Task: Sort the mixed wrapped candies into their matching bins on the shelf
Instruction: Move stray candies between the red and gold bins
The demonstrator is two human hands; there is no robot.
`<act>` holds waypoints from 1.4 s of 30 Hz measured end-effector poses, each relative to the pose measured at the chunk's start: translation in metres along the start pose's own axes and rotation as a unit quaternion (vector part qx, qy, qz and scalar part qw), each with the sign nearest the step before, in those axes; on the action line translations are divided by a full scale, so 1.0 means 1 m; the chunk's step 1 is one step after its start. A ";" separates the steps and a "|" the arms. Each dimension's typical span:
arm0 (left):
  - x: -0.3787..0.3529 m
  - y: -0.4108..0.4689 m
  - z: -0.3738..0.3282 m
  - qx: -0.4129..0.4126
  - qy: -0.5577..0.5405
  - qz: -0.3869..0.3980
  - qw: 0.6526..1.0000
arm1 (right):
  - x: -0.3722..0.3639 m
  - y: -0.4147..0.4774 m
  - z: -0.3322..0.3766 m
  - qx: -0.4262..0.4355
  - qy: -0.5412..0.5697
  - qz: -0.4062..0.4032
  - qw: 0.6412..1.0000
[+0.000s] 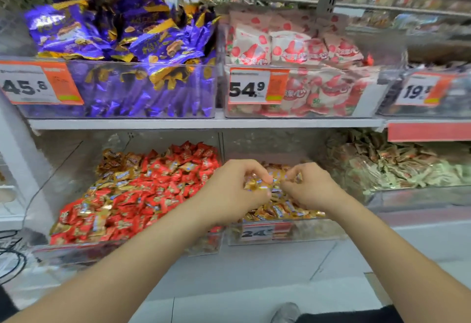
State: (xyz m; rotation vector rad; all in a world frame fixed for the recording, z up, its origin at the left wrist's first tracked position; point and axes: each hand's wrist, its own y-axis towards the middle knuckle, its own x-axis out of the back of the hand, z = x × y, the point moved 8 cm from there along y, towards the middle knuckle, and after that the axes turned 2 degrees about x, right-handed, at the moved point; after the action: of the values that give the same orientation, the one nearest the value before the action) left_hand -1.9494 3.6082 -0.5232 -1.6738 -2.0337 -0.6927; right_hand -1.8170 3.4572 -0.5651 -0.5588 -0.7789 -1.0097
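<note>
Both hands hover over the lower middle bin [285,238], which is filled with gold-wrapped candies [280,209]. My left hand [235,190] grips a bunch of gold candies [256,185] in its curled fingers. My right hand [309,187] pinches gold wrappers beside it, fingers curled. The two hands almost touch. To the left, a clear bin [76,251] holds mostly red-wrapped candies [142,195] with gold ones mixed in along its back and left side. At the right, another bin [420,198] holds pale green and brown candies [397,167].
On the upper shelf [204,122] stand a bin of purple snack bags [122,42], a bin of white-and-red strawberry packs [298,50] and a third bin [430,93] at the right. Orange price tags front the bins. Black cables [10,254] lie at lower left. A shoe [285,312] shows on the floor.
</note>
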 end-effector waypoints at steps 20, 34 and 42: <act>0.030 -0.041 0.034 -0.176 0.276 0.035 0.944 | -0.006 -0.014 0.071 0.222 0.028 0.072 0.972; 0.080 -0.059 0.109 -0.087 0.352 0.061 0.930 | -0.127 -0.057 0.165 0.461 -0.362 0.091 0.805; 0.108 -0.058 0.100 -0.091 0.321 0.027 0.942 | -0.081 -0.031 0.178 0.371 -0.070 0.024 0.926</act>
State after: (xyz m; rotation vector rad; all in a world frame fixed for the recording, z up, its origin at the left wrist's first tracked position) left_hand -2.0271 3.7442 -0.5433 -1.3398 -1.4865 -1.2468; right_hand -1.9253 3.6162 -0.5192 0.0114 -1.1876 -0.5605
